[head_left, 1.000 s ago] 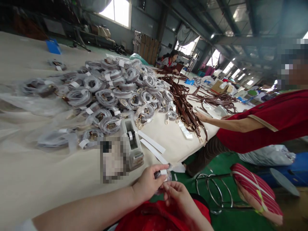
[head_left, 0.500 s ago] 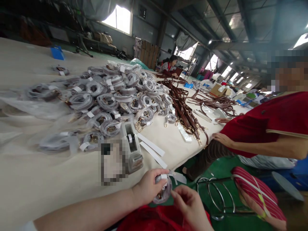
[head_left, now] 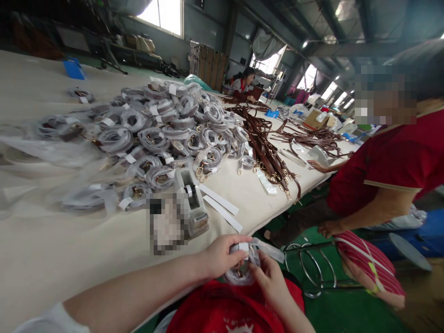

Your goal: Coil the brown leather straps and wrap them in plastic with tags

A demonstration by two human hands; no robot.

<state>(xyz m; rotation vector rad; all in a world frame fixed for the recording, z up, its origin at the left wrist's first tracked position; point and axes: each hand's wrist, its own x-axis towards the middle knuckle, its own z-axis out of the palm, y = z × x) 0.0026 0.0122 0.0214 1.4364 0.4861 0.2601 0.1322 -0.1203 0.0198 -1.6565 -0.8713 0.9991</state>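
My left hand (head_left: 219, 255) is closed around a coiled strap wrapped in clear plastic (head_left: 239, 272), just off the near edge of the cream table (head_left: 52, 249). My right hand (head_left: 268, 275) pinches the same bundle from the right, fingers at the white paper band (head_left: 244, 246) on top. A loose end of plastic (head_left: 274, 250) sticks out to the right. Both hands hover above my red lap. A grey tape dispenser (head_left: 192, 203) stands on the table just beyond my left hand.
A big pile of wrapped strap coils (head_left: 163, 129) covers the table's middle. Loose brown straps with gold clasps (head_left: 268, 159) lie to the right, white paper strips (head_left: 222, 208) near the dispenser. A person in a red shirt (head_left: 391, 171) leans in beside a striped stool (head_left: 367, 273) with a wire frame (head_left: 308, 273).
My right hand has come back onto the bundle, gripping it beside the paper band. The person in red has drawn one arm off the table and lowered it toward the stool.
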